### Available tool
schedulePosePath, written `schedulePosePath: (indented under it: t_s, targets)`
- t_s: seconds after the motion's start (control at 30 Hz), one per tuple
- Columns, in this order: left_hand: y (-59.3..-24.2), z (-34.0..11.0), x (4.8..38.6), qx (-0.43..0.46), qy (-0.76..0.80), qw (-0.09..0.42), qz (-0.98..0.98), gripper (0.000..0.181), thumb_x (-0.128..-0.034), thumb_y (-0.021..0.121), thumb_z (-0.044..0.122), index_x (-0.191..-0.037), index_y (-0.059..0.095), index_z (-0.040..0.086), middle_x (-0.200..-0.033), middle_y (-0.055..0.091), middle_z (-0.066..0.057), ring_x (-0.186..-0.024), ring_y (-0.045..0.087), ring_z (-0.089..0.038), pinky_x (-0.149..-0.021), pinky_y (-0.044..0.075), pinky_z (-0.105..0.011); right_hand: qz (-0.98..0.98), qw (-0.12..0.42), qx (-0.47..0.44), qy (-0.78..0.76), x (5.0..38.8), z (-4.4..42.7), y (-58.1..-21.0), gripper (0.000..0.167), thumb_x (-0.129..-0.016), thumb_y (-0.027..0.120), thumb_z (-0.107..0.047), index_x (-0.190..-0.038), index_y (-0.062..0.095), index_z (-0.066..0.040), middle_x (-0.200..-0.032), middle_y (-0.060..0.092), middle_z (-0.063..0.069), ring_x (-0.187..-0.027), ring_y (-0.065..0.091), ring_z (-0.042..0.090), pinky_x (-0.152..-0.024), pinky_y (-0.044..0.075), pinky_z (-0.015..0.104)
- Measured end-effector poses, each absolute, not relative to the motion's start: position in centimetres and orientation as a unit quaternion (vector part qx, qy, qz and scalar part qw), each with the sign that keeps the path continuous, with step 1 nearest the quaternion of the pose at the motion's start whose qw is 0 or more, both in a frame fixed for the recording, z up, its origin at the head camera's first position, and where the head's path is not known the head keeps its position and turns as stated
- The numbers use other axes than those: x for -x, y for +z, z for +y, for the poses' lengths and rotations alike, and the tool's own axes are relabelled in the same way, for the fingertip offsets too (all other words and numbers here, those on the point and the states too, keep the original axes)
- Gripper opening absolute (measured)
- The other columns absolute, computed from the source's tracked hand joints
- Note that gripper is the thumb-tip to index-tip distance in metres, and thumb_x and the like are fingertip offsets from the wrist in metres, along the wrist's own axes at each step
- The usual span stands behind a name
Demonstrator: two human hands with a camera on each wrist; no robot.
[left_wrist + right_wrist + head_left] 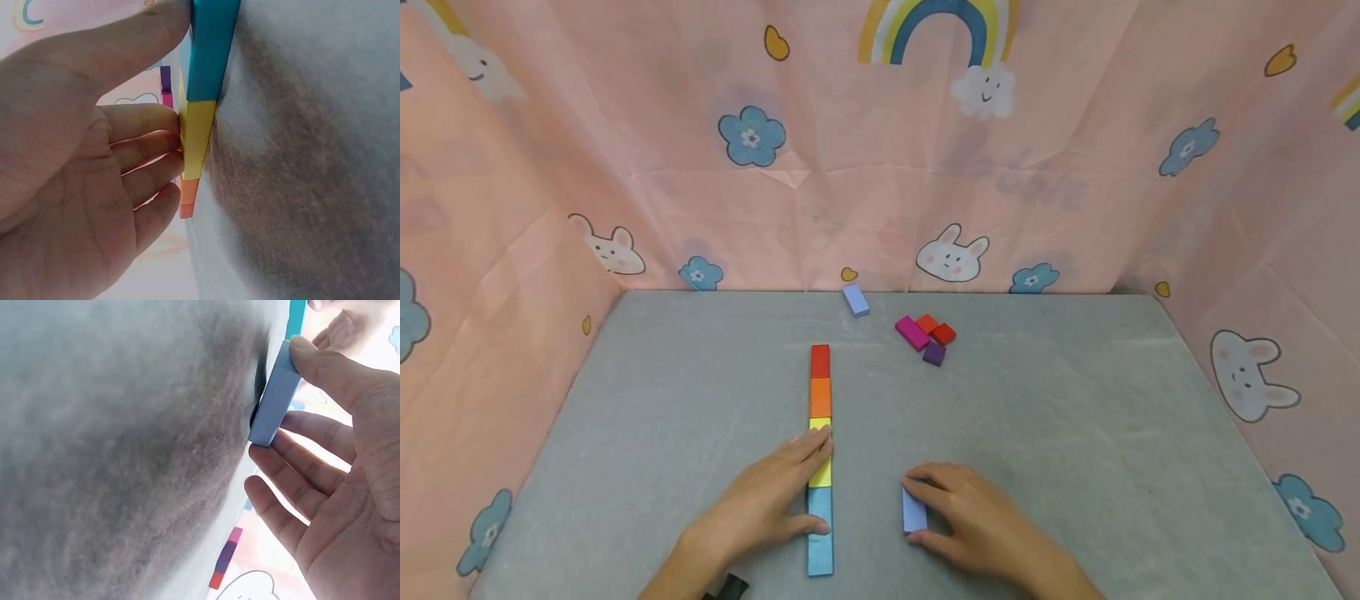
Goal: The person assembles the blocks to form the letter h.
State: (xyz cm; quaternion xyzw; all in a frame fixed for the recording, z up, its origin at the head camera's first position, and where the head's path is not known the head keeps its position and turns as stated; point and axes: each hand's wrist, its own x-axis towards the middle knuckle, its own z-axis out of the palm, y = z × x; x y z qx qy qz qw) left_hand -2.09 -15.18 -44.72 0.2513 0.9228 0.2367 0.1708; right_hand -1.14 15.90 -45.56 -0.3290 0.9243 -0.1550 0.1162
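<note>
A straight row of coloured blocks lies on the grey table: a red block (821, 362) at the far end, then an orange block (821, 397), a yellow stretch (822, 475) and a light blue stretch (820, 556) nearest me. My left hand (760, 500) rests on the row, its extended fingers touching the yellow part and its thumb on the light blue part. To the right of the row, apart from it, my right hand (981, 518) pinches a periwinkle block (276, 400) between thumb and fingertips, at its two ends. That block is low over or on the table; which, I cannot tell.
Another periwinkle block (856, 301) lies near the table's back edge. Right of it sit a magenta block (912, 332), an orange-red block (927, 322), a red block (943, 333) and a purple block (934, 354). A pink printed curtain (850, 200) surrounds the table (1075, 417).
</note>
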Motion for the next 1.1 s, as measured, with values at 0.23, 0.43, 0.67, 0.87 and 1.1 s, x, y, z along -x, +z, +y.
schedulePosePath:
  t_s: [0.23,0.43,0.67,0.87,1.1]
  targets:
    - [-44.7,-15.1,2.2,-0.248,0.236,0.177,0.923,0.102,-0.0803,0.092,0.039,-0.161,0.041,0.002,-0.175,0.032,-0.009,-0.160,0.036,-0.031,-0.127,0.039,-0.052,0.924,0.089,0.337,-0.155,0.4,16.3,-45.8,0.057,-0.097,0.073,-0.053,-0.141,0.070,-0.016,-0.138,0.068,-0.005,-0.123,0.066,0.014,-0.104,0.060,0.042]
    - [-44.6,-15.0,2.2,-0.246,0.236,0.181,0.923,0.102,-0.0804,0.091,0.039,-0.161,0.041,0.002,-0.175,0.032,-0.009,-0.160,0.037,-0.032,-0.127,0.040,-0.052,0.925,0.118,0.325,-0.155,-0.1,16.4,-45.6,0.058,-0.100,0.068,-0.056,-0.144,0.067,-0.019,-0.141,0.066,-0.007,-0.125,0.064,0.014,-0.106,0.059,0.044]
    - [-44.6,-15.0,2.2,-0.242,0.239,0.183,0.922,0.102,-0.0803,0.092,0.039,-0.161,0.041,0.002,-0.175,0.031,-0.009,-0.160,0.036,-0.032,-0.128,0.038,-0.052,0.925,0.113,0.329,-0.156,-0.7,16.6,-45.7,0.056,-0.100,0.069,-0.053,-0.144,0.068,-0.017,-0.140,0.067,-0.006,-0.123,0.065,0.014,-0.105,0.060,0.043]
    - [-44.7,-15.1,2.2,-0.249,0.238,0.179,0.922,0.102,-0.0806,0.091,0.039,-0.161,0.041,0.001,-0.175,0.032,-0.010,-0.159,0.038,-0.033,-0.127,0.040,-0.053,0.923,0.151,0.314,-0.161,-1.0,16.8,-45.6,0.056,-0.101,0.069,-0.052,-0.145,0.066,-0.017,-0.143,0.066,-0.005,-0.126,0.064,0.015,-0.106,0.061,0.043]
    - [-44.8,-15.1,2.3,-0.251,0.236,0.177,0.922,0.102,-0.0807,0.091,0.040,-0.161,0.042,0.001,-0.175,0.032,-0.010,-0.160,0.037,-0.033,-0.126,0.041,-0.053,0.922,0.165,0.308,-0.165,-1.1,16.9,-45.6,0.056,-0.100,0.070,-0.050,-0.146,0.066,-0.018,-0.143,0.066,-0.006,-0.127,0.064,0.016,-0.106,0.061,0.043]
